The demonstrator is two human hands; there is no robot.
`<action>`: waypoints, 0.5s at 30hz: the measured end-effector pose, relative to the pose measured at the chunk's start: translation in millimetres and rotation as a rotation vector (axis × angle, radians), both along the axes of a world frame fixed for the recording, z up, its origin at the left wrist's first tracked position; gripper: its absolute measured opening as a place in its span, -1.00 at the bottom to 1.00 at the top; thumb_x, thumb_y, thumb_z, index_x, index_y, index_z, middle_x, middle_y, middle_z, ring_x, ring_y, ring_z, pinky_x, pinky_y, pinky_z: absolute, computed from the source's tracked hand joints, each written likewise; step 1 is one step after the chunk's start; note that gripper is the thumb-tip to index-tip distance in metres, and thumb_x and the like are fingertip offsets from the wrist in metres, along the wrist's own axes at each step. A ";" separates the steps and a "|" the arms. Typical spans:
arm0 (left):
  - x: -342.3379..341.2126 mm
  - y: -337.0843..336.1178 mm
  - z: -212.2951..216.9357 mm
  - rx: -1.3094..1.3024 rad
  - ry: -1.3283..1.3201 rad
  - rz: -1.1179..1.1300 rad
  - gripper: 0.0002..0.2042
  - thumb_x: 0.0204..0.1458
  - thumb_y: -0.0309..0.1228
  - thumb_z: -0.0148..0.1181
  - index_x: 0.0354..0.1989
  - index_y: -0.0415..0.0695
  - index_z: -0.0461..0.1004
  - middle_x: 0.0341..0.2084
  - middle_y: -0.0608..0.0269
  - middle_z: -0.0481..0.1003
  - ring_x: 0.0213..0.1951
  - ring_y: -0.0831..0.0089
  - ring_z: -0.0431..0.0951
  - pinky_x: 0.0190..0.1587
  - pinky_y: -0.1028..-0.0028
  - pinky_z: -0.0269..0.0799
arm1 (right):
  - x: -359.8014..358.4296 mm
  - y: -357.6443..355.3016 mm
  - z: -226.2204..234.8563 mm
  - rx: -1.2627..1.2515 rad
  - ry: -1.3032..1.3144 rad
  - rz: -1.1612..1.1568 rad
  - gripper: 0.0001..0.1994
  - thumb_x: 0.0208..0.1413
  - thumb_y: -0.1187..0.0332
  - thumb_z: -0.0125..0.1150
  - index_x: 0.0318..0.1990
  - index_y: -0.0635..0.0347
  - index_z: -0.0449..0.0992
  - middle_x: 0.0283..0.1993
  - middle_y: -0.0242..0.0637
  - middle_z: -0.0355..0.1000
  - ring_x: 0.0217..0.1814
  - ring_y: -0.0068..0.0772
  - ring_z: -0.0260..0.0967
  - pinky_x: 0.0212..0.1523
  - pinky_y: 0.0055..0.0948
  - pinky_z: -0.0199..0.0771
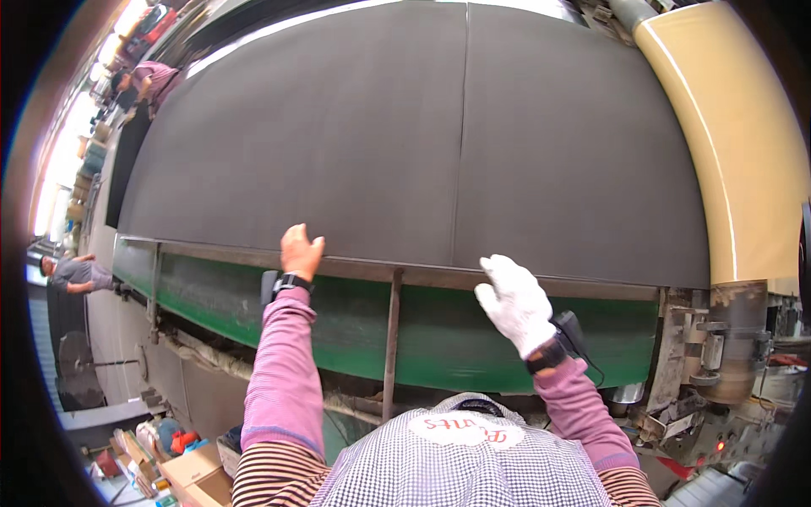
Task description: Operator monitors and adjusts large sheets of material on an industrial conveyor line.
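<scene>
Two broad dark grey sheets (pixel 296 144) lie flat side by side before me, with a thin straight seam between them. My left hand (pixel 301 253) is bare, at the near edge of the left sheet. Its thumb stands apart from the fingers and nothing shows in it. In a white knit glove, my right hand (pixel 514 302) is open by the near edge of the right sheet (pixel 574 152). Whether either hand touches its sheet I cannot tell. Both wrists carry dark straps with small black devices.
A green belt (pixel 346 325) runs under the sheets, crossed by a metal upright (pixel 392 346). A large tan roller (pixel 718 127) stands at the right above machine parts (pixel 701 355). Two people are at the far left. Cardboard boxes (pixel 198 473) lie at the lower left.
</scene>
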State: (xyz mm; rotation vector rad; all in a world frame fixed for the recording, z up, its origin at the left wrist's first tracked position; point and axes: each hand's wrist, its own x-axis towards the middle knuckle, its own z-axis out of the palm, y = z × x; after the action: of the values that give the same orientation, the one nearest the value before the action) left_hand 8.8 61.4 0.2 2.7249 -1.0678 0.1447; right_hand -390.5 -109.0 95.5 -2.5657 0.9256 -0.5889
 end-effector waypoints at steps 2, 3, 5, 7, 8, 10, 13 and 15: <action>21.7 5.0 -3.0 -0.010 0.004 0.080 -0.52 -0.04 -0.16 0.22 -0.06 -0.31 0.46 -0.05 -0.08 0.46 0.06 0.06 0.41 0.14 0.19 0.30 | 20.5 -17.5 -4.8 0.058 0.114 0.037 -0.62 -0.04 0.26 0.20 -0.06 0.23 0.47 -0.08 -0.12 0.45 -0.04 -0.13 0.43 -0.01 -0.23 0.43; 31.8 5.7 -2.1 -0.068 0.038 0.111 -0.54 -0.03 -0.16 0.21 -0.08 -0.31 0.48 -0.07 -0.08 0.47 0.03 0.06 0.44 0.11 0.19 0.33 | 25.0 -22.6 -6.6 -0.018 0.130 0.002 -0.65 -0.02 0.24 0.17 -0.09 0.24 0.48 -0.11 -0.11 0.46 -0.07 -0.11 0.43 -0.02 -0.22 0.43; 46.3 11.1 1.5 -0.068 0.031 0.143 -0.62 0.03 -0.16 0.14 -0.25 -0.29 0.55 -0.21 -0.10 0.53 -0.12 0.03 0.52 -0.01 0.17 0.42 | 23.9 -34.8 -11.1 -0.147 0.144 -0.017 -0.68 0.00 0.21 0.10 -0.17 0.23 0.50 -0.19 -0.10 0.46 -0.11 -0.09 0.43 -0.05 -0.19 0.44; 57.0 19.2 8.3 0.054 -0.038 -0.010 -0.57 0.08 -0.13 -0.04 -0.55 -0.24 0.55 -0.46 -0.09 0.53 -0.29 -0.03 0.53 -0.15 0.08 0.43 | 7.6 -44.6 -15.0 -0.094 0.287 -0.020 -0.69 0.02 0.22 0.00 -0.20 0.22 0.54 -0.19 -0.08 0.49 -0.07 -0.07 0.43 -0.04 -0.19 0.44; 60.3 23.2 12.4 0.122 -0.109 -0.008 -0.57 0.07 -0.10 -0.06 -0.55 -0.21 0.57 -0.48 -0.06 0.54 -0.30 -0.02 0.54 -0.16 0.08 0.43 | -4.5 -51.0 -17.0 -0.083 0.293 -0.012 -0.67 0.01 0.25 0.00 -0.16 0.24 0.53 -0.11 -0.06 0.49 -0.02 -0.06 0.42 0.00 -0.19 0.44; 57.1 30.5 14.3 0.185 -0.133 0.078 -0.68 0.06 -0.20 -0.02 -0.51 -0.13 0.57 -0.50 0.06 0.55 -0.37 0.03 0.56 -0.23 0.09 0.46 | -30.3 -65.0 -25.8 -0.079 0.234 -0.061 -0.68 0.00 0.32 0.06 -0.10 0.26 0.52 -0.03 -0.05 0.48 0.03 -0.06 0.42 0.08 -0.19 0.41; 37.5 31.9 10.1 -0.091 -0.047 -0.018 -0.77 -0.01 -0.21 0.14 -0.48 -0.10 0.58 -0.43 0.14 0.55 -0.26 0.14 0.53 -0.14 0.20 0.45 | -71.5 -94.4 -44.5 -0.060 0.311 -0.112 -0.69 0.02 0.39 0.11 -0.05 0.27 0.50 -0.02 -0.03 0.47 0.04 -0.06 0.42 0.13 -0.23 0.38; 14.0 23.1 9.9 -0.128 0.045 -0.058 -0.76 -0.03 -0.18 0.17 -0.46 -0.11 0.58 -0.35 0.17 0.53 -0.20 0.17 0.50 -0.08 0.24 0.43 | -98.3 -117.1 -50.6 -0.031 0.377 -0.161 -0.69 0.02 0.39 0.12 -0.05 0.27 0.50 0.00 -0.03 0.46 0.06 -0.06 0.41 0.14 -0.23 0.37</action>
State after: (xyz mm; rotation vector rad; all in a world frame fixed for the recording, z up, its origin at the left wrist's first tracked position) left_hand 22.8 84.5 10.1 2.5685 -1.0854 0.1371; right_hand -488.8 -226.1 44.9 -2.6985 1.2615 -0.1590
